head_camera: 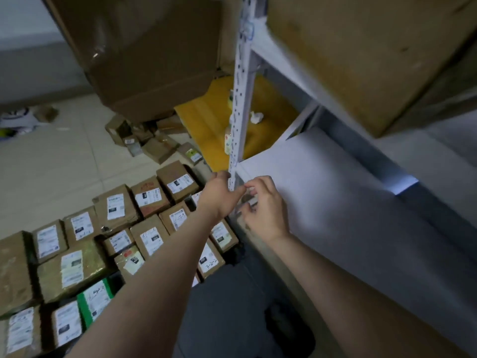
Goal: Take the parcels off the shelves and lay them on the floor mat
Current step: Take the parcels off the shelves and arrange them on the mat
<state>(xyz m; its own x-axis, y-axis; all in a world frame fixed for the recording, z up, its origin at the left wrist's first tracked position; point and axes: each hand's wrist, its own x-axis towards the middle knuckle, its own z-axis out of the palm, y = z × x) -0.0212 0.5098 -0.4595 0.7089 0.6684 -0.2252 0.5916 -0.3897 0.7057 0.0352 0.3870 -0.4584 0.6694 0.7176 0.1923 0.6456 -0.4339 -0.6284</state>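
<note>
Leftward, pale floor tiles (64, 156) ran to a grey wall (31, 65). Labelled parcels (85, 244) lay in tight rows on the floor, below a big cardboard box (144, 55). At the white perforated upright (241, 99) the left hand (222, 197) met the post, its fingers hidden, so its grip could not be told. Just beside it, the right hand (268, 210) hung with fingers curled over the white shelf board (348, 202); whether they pinched anything was unclear. Another carton (361, 60) sat on the shelf above.

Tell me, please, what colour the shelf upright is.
The shelf upright is white with rows of small dark holes, clearest in the head view.
</note>
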